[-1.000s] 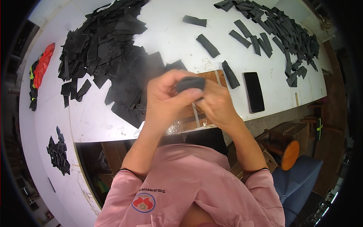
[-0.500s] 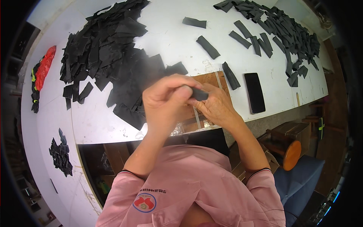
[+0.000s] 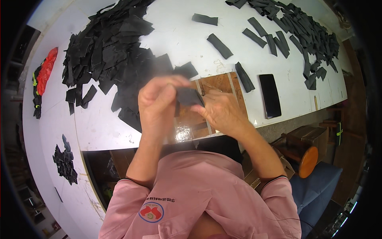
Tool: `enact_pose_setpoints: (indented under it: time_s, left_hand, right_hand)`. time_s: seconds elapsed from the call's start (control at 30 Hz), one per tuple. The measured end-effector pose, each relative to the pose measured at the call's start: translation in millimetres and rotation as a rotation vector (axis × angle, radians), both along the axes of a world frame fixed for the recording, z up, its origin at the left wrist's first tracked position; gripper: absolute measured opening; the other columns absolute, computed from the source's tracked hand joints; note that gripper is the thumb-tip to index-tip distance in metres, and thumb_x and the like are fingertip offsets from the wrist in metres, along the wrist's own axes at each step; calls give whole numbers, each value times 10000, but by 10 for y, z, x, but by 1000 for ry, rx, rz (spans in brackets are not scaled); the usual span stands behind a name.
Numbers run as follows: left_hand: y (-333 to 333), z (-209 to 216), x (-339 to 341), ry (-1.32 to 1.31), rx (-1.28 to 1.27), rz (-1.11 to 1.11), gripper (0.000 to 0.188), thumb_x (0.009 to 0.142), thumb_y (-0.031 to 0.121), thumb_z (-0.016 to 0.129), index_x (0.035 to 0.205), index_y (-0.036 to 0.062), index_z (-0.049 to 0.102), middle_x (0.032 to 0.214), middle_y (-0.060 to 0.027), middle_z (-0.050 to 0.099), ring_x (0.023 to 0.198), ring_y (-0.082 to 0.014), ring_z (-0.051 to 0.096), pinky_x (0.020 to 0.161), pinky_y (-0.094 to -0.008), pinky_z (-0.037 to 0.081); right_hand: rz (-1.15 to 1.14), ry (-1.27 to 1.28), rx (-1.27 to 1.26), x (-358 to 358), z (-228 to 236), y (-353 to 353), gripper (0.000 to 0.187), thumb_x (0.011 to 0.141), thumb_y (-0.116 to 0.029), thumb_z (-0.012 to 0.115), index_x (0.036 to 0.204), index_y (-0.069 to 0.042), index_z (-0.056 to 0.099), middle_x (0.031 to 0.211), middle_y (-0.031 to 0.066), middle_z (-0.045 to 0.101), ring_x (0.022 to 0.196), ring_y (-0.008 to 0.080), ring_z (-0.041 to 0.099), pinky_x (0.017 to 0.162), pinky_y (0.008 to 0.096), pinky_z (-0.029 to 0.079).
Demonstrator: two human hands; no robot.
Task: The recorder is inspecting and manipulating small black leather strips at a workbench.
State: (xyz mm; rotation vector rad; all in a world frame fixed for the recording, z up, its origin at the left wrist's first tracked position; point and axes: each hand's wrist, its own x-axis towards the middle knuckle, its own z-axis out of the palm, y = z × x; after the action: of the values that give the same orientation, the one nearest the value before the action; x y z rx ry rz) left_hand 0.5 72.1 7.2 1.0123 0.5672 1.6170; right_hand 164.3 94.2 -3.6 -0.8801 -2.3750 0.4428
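Observation:
A dark grey fabric piece (image 3: 188,95) is stretched out flat between my two hands, above a brown board (image 3: 221,84) at the table's front edge. My left hand (image 3: 158,97) pinches its left side; those fingers are somewhat blurred. My right hand (image 3: 223,109) grips its right end, thumb on the near side. To the left, a big heap of flat black fabric pieces (image 3: 105,51) reaches close to my left hand. Just beyond my right hand lies a folded, narrow fabric strip (image 3: 244,77).
A black phone (image 3: 269,96) lies right of the board. Several folded strips (image 3: 219,46) are scattered behind, and a pile of them (image 3: 314,38) sits far right. At left are small black scraps (image 3: 65,165) and a red bag (image 3: 49,61). A wooden stool (image 3: 308,162) stands below the table.
My hands have moved apart, the left one shifting left. The fabric piece, rolled up between them before, now shows flat and wide.

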Motion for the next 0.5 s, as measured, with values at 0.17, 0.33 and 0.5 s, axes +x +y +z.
enact_pose_setpoints:
  time_s: [0.17, 0.33, 0.5]
  left_hand:
    - [624, -604, -257, 1102, -147, 518, 207, 764, 135, 551, 852, -50, 576, 832, -178, 609, 774, -266, 586, 715, -335, 451]
    - [982, -872, -194, 1654, -405, 395, 180, 708, 165, 617, 745, -10, 595, 843, -182, 602, 814, -337, 569, 706, -392, 447]
    - [969, -977, -299, 1499, -183, 484, 121, 677, 120, 637, 700, 15, 583, 671, -163, 576, 679, -299, 574, 596, -377, 436]
  right_hand:
    - [109, 654, -787, 111, 587, 353, 369, 844, -316, 487, 686, 9, 567, 555, 31, 511, 502, 110, 470, 479, 244, 378]
    - [-389, 681, -677, 311, 146, 532, 439, 898, -371, 350, 837, 1, 576, 604, 18, 519, 505, 70, 440, 494, 184, 346]
    - [-304, 685, -956, 327, -251, -117, 356, 875, -315, 445, 816, 12, 572, 608, 30, 531, 526, 88, 469, 498, 219, 384]
